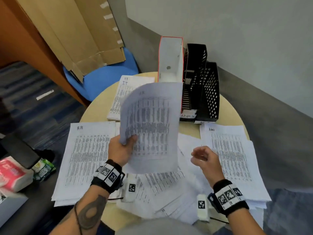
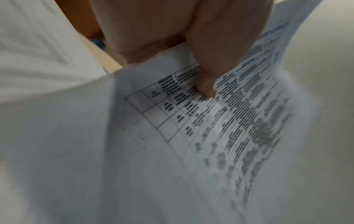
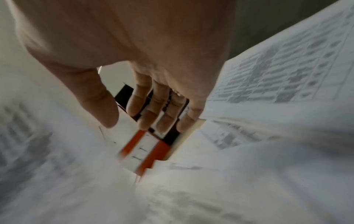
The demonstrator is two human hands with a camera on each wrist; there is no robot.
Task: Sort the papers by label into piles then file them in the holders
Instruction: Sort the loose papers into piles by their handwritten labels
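Overhead, a sheet [image 1: 149,126] headed HR is pinched at its lower left corner by the left hand [image 1: 121,148] and held above the bench [image 1: 228,112]; the right hand [image 1: 205,160] hangs loosely curled and empty. Sorting is judged to be in hand: the HR pile [image 1: 84,158] lies to the left, so a leftward laydown is called for.

From the left wrist, the thumb [image 2: 206,84] is seen pressed on the printed table.

From the right wrist, relaxed fingers [image 3: 164,115] hold nothing above the holders [image 3: 147,145].
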